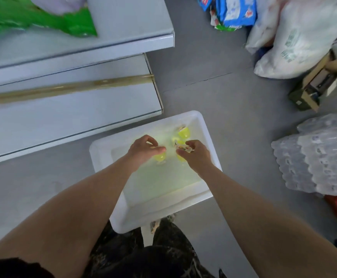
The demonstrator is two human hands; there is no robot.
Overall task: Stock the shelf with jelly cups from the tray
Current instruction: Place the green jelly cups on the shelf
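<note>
Two hands are down inside the white rectangular plastic tray (153, 214) sitting on the grey floor (213, 63). The left hand (143, 150) has its fingers (150, 139) curled round a small yellow-green jelly cup (160, 156), and the right hand (198, 157) pinches a second jelly cup (183, 147) by its printed lid. A third jelly cup (184, 132) lies just past them, near the tray's far wall. Further off to the left is the pale grey metal shelf (73, 117), with a shiny green plastic bag (49, 21) on the tier above.
</note>
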